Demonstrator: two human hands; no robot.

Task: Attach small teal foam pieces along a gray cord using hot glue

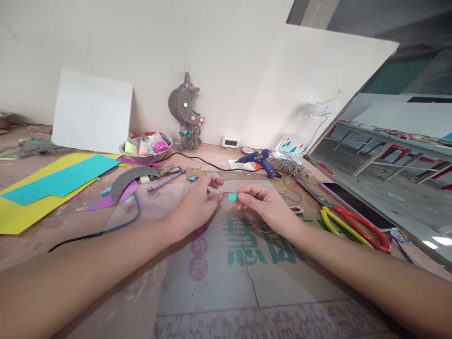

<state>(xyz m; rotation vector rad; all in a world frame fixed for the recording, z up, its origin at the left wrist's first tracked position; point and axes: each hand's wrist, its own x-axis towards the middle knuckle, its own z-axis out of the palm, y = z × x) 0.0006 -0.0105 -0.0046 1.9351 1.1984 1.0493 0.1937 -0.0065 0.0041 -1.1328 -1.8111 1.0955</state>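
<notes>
Over the middle of the covered tabletop, my right hand [263, 202] pinches a small turquoise heart [232, 197] between thumb and fingertips. A thin grey string [226, 193] runs from the heart to the thumb tip of my left hand [201, 200], which is closed on it. More small turquoise hearts [191, 178] lie just beyond my left hand. Another turquoise piece [391, 197] is to the right, by the scissors. Under both hands is a clear plastic sheet [212, 292] over printed cardboard.
Red-and-yellow-handled scissors [356, 226] and a phone [356, 202] lie right. A blue glue gun [259, 161] and grey yarn [287, 167] are behind my hands. Left are a grey crescent [129, 181], coloured sheets [63, 181] and a bowl [146, 155]. A decorated moon [185, 106] hangs behind.
</notes>
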